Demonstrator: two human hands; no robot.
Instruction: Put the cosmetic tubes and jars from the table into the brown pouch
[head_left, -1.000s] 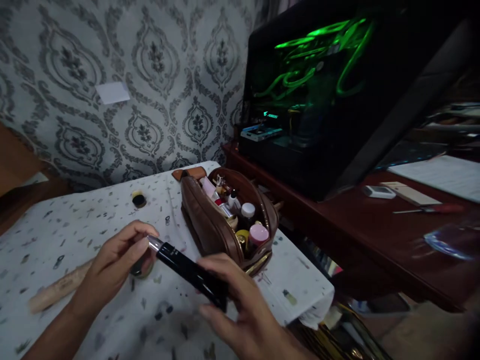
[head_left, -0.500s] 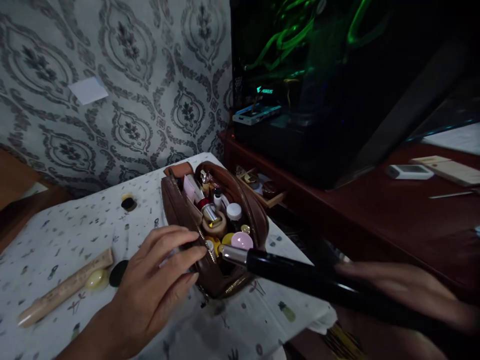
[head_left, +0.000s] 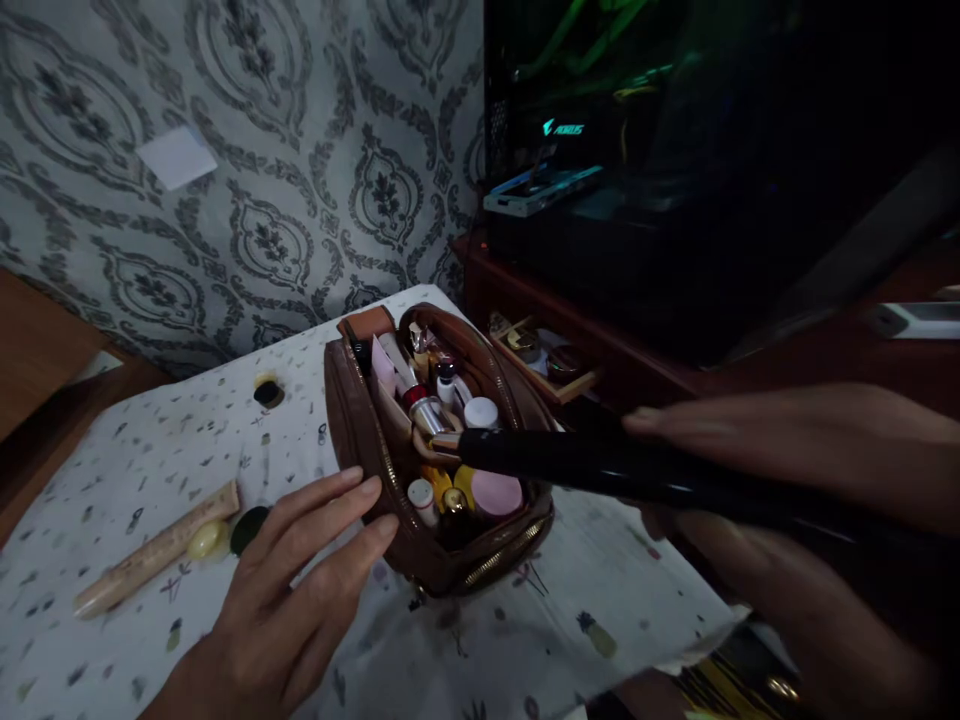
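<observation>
A brown zippered makeup bag (head_left: 351, 408) lies open on the cloth, filled with a lipstick-like silver and red tube (head_left: 427, 410), white-capped bottles and a round pink lid (head_left: 496, 493). Fingers spread, my left hand (head_left: 289, 590) rests against the bag's near left edge. My right hand (head_left: 795, 500), partly blurred, grips a long black stick-shaped item (head_left: 585, 462) with a silver tip. That tip hangs over the bag's opening, in front of the silver tube; its exact kind is unclear.
A beige squeeze tube (head_left: 161, 550), a pale yellow egg-shaped item (head_left: 208, 540) and a small dark-capped item (head_left: 267, 390) lie on the patterned tablecloth (head_left: 202, 430). Behind the bag are an open drawer (head_left: 570, 385) and a dark computer case (head_left: 675, 230).
My right hand has raised the black item, so its silver tip is higher over the bag. My left hand has slid slightly down along the bag's edge. The camera view has shifted a little.
</observation>
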